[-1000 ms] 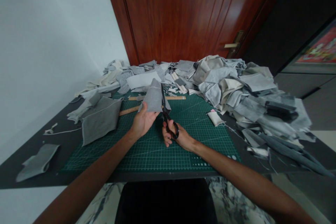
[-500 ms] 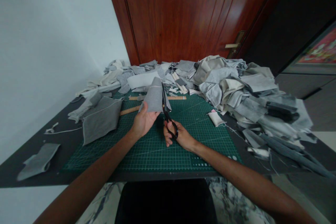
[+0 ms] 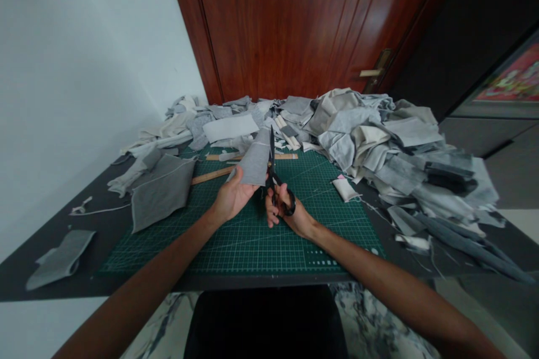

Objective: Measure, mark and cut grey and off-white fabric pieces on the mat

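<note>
My left hand pinches the near end of a piece of grey fabric, thumb on top and fingers beneath. The fabric is raised above the green cutting mat and tapers away from me. In my right hand is a pair of black scissors, with fingers through the handles and the blades pointing away from me. The blades stand along the fabric's right edge; whether they touch it I cannot tell. My left fingertips are close to the scissors' pivot.
Two wooden rulers lie on the mat behind my left hand. Heaped grey and white scraps line the back and right. A larger grey fabric piece and a folded one lie left. A small white pouch rests right.
The scissors have shifted slightly right and their handles have spread. The flap of fabric seen right of the blades before no longer shows there. My left hand has moved slightly right with the fabric.
</note>
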`<state>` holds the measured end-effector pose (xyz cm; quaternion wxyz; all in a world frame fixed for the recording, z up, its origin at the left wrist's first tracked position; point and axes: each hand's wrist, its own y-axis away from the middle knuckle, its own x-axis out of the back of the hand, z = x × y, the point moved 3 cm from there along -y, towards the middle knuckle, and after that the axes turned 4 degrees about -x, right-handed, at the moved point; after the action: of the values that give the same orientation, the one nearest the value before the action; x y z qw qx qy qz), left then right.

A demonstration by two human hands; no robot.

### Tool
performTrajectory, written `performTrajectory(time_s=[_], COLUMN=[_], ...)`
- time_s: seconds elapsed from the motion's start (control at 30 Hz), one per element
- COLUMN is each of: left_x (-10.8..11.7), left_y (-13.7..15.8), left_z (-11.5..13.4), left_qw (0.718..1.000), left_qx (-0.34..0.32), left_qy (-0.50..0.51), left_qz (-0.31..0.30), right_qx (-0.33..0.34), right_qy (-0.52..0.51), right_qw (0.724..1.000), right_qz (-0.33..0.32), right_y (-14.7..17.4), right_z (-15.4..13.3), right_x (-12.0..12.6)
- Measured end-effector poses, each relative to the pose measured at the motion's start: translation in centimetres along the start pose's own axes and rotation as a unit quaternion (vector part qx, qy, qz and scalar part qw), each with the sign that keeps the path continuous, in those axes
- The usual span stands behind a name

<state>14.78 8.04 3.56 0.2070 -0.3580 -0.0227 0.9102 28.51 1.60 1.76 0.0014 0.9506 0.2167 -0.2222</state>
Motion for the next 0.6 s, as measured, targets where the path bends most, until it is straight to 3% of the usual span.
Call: performTrajectory(time_s=[0.6], left_x=[-0.19], left_y=[0.02], left_z=[-0.05], left_qw=[1.000], left_qx=[0.009], left_qy=[0.001], left_qz=[-0.006], right_qx=[0.034], right_qy=[0.015], right_qw=[0.999], right_qz=[0.039], right_y=[-0.29], right_z=[0.30], right_x=[0.07])
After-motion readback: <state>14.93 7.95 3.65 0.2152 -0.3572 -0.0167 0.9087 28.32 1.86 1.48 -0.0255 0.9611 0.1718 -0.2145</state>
